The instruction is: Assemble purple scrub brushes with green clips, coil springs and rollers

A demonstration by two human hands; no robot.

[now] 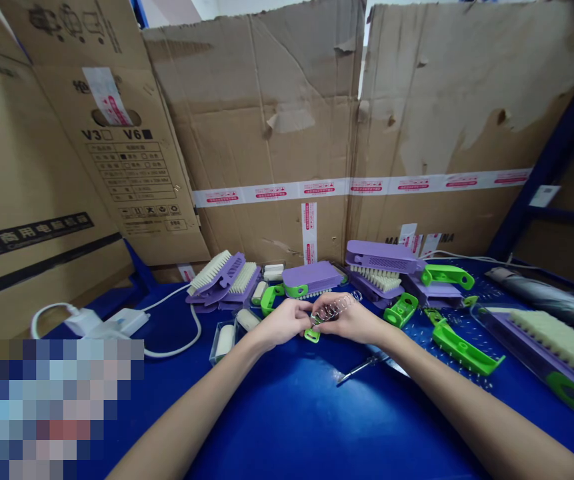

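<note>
Slanting up rightward lengthwise: spring over right hand; left hand near; hands clamped on green piece.

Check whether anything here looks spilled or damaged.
Small pale bits lie scattered around the curved green plastic piece at right, as if spilled. The brown cardboard wall behind has torn, peeled patches.

Both forearms angled inward, left and right hands close together, fingers curled.
</note>
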